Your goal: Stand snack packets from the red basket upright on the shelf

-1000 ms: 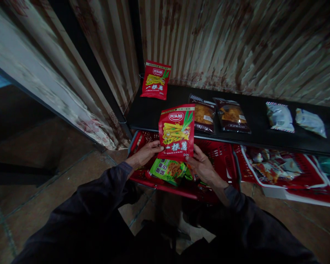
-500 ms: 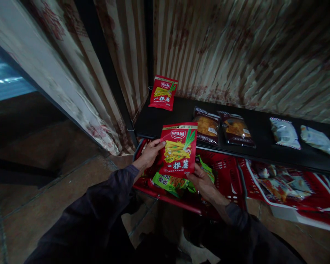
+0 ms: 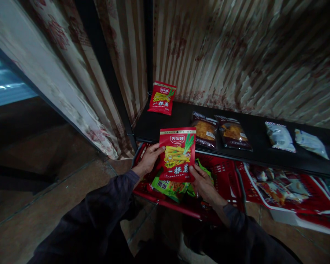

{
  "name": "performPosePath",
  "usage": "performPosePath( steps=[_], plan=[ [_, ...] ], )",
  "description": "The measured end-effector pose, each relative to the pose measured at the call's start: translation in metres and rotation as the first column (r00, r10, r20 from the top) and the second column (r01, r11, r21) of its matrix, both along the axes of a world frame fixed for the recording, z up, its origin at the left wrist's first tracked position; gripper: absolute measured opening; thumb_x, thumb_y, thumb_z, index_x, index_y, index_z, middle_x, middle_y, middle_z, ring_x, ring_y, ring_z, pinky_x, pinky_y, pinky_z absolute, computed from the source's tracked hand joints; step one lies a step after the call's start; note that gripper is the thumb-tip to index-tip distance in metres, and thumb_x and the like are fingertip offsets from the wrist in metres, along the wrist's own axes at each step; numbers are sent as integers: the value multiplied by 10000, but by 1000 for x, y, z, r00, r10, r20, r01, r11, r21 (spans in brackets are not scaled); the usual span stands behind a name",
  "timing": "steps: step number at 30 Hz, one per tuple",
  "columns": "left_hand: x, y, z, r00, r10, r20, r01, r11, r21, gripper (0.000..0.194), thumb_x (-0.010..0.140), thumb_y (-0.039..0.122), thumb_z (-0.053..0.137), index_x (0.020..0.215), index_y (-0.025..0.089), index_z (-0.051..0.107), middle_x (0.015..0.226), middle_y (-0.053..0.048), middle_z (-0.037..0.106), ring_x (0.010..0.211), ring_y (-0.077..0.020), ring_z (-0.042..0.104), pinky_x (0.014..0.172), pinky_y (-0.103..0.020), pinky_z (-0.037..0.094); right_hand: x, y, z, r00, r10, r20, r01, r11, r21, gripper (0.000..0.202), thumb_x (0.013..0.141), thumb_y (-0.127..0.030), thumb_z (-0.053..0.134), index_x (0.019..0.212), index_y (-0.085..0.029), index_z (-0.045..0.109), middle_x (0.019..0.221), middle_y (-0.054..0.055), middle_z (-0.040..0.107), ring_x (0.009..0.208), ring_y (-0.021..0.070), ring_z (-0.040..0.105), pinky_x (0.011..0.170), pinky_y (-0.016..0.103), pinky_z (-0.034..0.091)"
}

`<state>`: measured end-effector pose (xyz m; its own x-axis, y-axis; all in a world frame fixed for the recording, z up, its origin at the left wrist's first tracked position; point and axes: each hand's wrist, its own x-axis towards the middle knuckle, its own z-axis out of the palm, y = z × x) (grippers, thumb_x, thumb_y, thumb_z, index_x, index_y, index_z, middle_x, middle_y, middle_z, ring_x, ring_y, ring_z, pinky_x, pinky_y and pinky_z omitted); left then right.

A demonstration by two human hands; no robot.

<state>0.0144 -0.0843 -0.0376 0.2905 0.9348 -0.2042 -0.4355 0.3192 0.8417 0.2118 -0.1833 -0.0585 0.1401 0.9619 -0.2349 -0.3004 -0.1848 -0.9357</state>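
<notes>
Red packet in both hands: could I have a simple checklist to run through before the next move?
1. Left hand gripping the red packet by its left edge: ok.
2. Right hand gripping near its lower right corner: ok.
3. Printed front facing the wearer, lettering upright: ok.
4. Back of the packet undamaged: cannot tell, it is hidden.
5. Full view of the green packet in the red basket: not ok, the held packet partly covers it.
6. Matching packet resting on the black shelf: ok.
</notes>
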Motion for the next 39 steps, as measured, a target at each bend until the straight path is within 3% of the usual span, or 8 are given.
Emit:
performPosePath(
  steps=[5,10,19,30,39],
  plan=[
    [0,-3,-3,994,-98,-46,99,995,9,440,594,409,866,945,169,755,876,-47,767,863,-214,703,789,-315,529,3,10,13,996,-55,-69,53,998,-27,286,725,-506,780,970,-363,743,1000,-19,781,942,285,735,793,455,616],
    [1,-7,-6,974,-204,-100,203,979,-20,419,592,422,869,906,167,763,784,-28,746,669,-149,663,688,-275,519,6,15,20,989,-134,-64,132,991,-35,288,671,-532,808,865,-323,759,946,-6,790,933,299,737,809,461,609],
    [4,-7,-14,978,-171,-121,170,985,-12,478,598,573,828,856,179,747,818,-37,750,768,-189,681,726,-294,531,3,14,23,980,-188,-67,183,980,-81,350,586,-526,847,819,-279,764,879,22,795,876,287,749,744,390,621],
    [5,-8,-10,980,-147,-131,156,986,60,478,645,558,794,917,170,729,895,-43,763,853,-225,697,764,-306,538,1,13,20,984,-165,-67,159,984,-83,304,635,-513,822,830,-290,755,903,18,793,934,301,739,763,406,622],
    [7,4,-4,998,-19,-55,21,999,30,418,647,486,808,912,178,709,878,-43,758,820,-202,709,729,-288,552,-2,7,9,993,-1,-114,-11,995,-104,401,654,-488,835,984,-280,744,918,15,787,918,264,743,801,400,613]
  ],
)
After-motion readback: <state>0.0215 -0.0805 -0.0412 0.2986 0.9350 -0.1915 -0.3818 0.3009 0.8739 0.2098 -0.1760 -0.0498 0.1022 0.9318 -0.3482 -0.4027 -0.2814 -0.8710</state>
